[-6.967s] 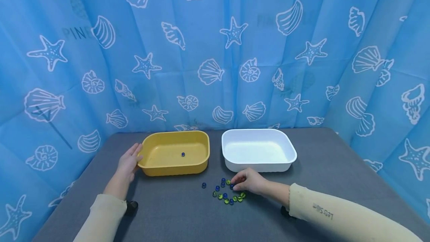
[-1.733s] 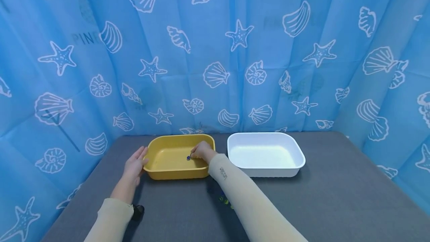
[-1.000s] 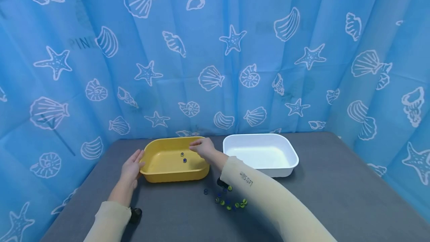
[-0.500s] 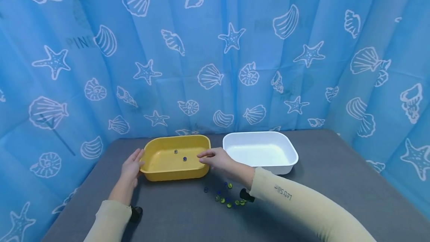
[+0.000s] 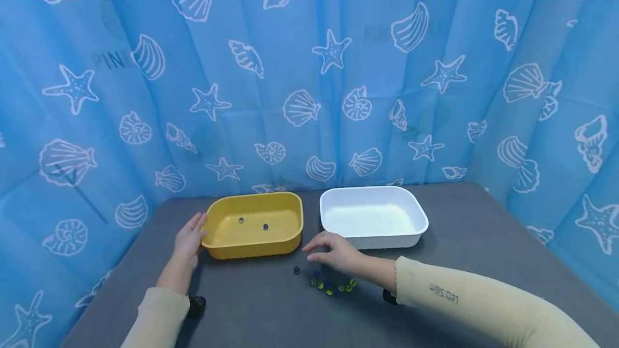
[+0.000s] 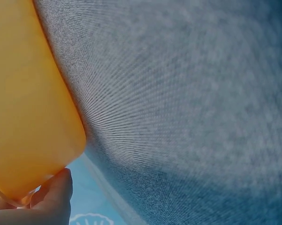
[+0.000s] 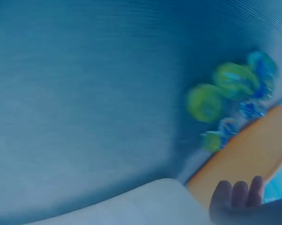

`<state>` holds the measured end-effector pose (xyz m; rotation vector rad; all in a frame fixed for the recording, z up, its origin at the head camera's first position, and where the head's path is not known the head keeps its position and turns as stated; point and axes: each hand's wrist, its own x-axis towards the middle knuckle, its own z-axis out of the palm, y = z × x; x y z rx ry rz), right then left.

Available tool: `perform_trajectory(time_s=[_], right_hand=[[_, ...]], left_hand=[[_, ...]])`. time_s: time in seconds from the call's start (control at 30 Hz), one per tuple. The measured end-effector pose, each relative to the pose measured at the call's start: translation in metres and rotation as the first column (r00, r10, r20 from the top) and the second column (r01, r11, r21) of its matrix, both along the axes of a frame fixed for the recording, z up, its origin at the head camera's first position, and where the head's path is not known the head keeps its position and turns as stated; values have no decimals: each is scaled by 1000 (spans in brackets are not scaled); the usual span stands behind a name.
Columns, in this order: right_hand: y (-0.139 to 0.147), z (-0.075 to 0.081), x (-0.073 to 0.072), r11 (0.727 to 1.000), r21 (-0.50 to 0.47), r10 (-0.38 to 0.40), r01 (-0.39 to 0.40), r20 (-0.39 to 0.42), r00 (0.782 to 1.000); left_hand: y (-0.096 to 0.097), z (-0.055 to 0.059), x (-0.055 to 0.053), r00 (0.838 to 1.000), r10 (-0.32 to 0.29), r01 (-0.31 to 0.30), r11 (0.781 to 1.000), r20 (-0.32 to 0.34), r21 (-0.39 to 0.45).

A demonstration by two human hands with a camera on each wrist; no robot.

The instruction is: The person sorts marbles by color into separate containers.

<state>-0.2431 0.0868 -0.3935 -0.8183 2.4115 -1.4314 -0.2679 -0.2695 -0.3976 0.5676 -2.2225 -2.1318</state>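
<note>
My left hand (image 5: 188, 236) holds the left end of the yellow basin (image 5: 251, 251) by its rim; in the left wrist view a fingertip (image 6: 61, 183) presses against the outer wall. Inside that basin lie two marbles, a dark blue one (image 5: 265, 226) and a paler one (image 5: 241, 220). My right hand (image 5: 336, 254), thumb and fingers apart with nothing between them, hovers over the loose marbles (image 5: 329, 292) on the table. These are blue and yellow-green, and the hand partly hides the group. In the right wrist view, yellow-green marbles (image 7: 204, 103) appear blurred.
A white basin (image 5: 372, 241) stands right of the yellow one, just behind my right hand. A single blue marble (image 5: 296, 270) sits left of the group. The grey cloth-covered table (image 5: 251, 305) ends at a blue shell-print curtain (image 5: 309, 69).
My right hand took a marble from the table to the yellow basin, let it go, and came back right over the group. The released marble rolled left. My left hand stays on the rim.
</note>
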Motion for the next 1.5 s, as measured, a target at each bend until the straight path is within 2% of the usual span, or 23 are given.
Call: perform_trajectory(time_s=[0.17,0.47,0.6,0.7,0.9,1.1,1.5], right_hand=[[14,-9,0,994,80,81,-77,-43,996],[36,-15,2,983,166,80,-72,-40,996],[44,-15,3,974,180,144,-137,-30,989],[48,-14,4,965,185,189,-186,7,982],[51,-13,8,962,200,177,-185,56,983],[50,-19,14,957,232,159,-175,84,984],[46,-22,17,957,250,146,-145,13,989]], left_hand=[[0,0,-2,1000,3,-3,1000,1,7],[2,2,-4,1000,4,-4,1000,-11,18],[1,1,-2,1000,3,-3,1000,-10,21],[0,1,-2,1000,3,-2,1000,-6,17],[0,1,-5,1000,26,-25,999,-5,20],[0,0,-4,1000,26,-26,1000,2,16],[-2,1,-2,1000,13,-13,1000,24,-2]])
